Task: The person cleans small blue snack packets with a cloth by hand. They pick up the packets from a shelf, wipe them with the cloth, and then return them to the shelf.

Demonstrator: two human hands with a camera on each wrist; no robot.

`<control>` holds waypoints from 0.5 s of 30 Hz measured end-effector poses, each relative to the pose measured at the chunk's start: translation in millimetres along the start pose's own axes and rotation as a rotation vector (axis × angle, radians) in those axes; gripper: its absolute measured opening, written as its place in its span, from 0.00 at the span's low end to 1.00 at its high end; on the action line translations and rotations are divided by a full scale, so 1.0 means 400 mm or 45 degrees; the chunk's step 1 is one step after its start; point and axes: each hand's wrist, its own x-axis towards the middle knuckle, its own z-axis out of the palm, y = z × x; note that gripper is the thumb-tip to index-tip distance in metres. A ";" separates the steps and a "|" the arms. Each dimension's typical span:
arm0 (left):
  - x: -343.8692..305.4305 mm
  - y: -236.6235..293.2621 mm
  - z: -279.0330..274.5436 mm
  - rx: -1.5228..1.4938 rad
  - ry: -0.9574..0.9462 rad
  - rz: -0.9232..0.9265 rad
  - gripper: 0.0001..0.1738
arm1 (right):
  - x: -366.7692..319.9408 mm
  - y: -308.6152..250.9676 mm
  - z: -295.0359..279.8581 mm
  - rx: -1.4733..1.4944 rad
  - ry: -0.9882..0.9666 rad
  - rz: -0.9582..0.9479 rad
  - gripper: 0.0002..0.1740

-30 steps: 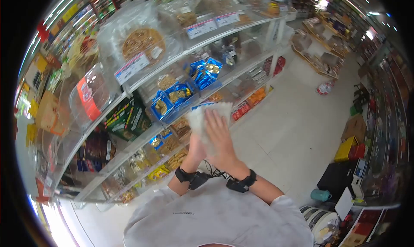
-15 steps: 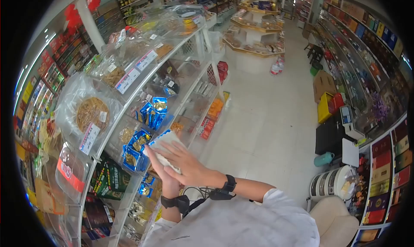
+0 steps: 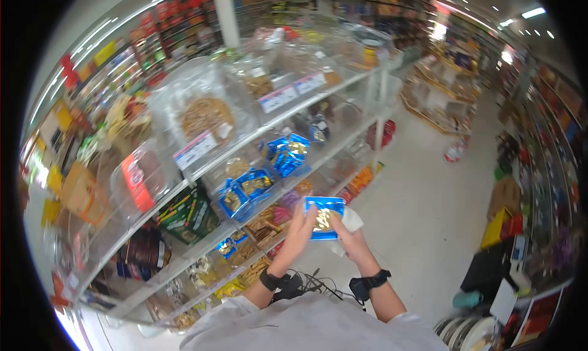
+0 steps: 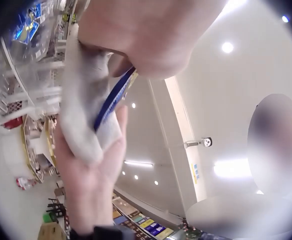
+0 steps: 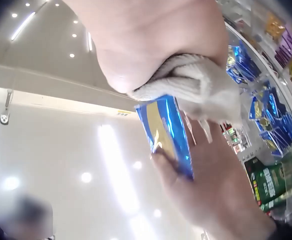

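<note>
In the head view a blue and gold snack packet is held up in front of the chest, beside the shelves. My left hand grips its left side; in the right wrist view that thumb lies over the packet's gold band. My right hand is at the packet's right edge, holding a white cloth that shows behind it. Folds of the cloth bunch inside the curled right hand in the right wrist view. Seen from the left wrist, the packet stands edge-on against the cloth.
Clear shelves to the left bear bagged snacks and price tags. Similar blue packets sit in a bin close to the left hand. Black cables hang by the waist. A stepped display stands farther back on the pale floor.
The hands, earlier pressed flat together around the cloth, have parted. The blue packet now faces up between them, and the cloth has shifted to the right hand. The head view swung right, then back left.
</note>
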 end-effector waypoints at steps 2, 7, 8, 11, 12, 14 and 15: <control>-0.016 0.012 0.000 0.301 0.252 0.247 0.34 | 0.013 0.012 0.005 -0.301 0.042 -0.213 0.24; -0.046 0.040 0.026 -0.147 0.070 0.145 0.39 | -0.001 -0.013 0.114 -0.542 -0.037 -0.377 0.28; -0.040 0.038 0.018 -0.437 0.079 -0.025 0.40 | -0.004 -0.010 0.150 -0.627 -0.094 -0.614 0.29; -0.041 0.077 -0.023 -1.105 0.121 -0.410 0.37 | 0.012 -0.054 0.195 -0.834 -0.177 -0.727 0.31; -0.040 0.073 -0.041 -0.809 0.042 -0.342 0.36 | 0.027 -0.061 0.195 -0.879 -0.198 -0.752 0.31; -0.056 0.042 -0.076 -0.215 -0.116 -0.234 0.34 | 0.076 -0.025 0.178 -0.845 -0.132 -0.531 0.26; -0.056 0.025 -0.082 -0.061 -0.160 -0.312 0.30 | 0.105 -0.004 0.157 -0.674 -0.132 -0.253 0.26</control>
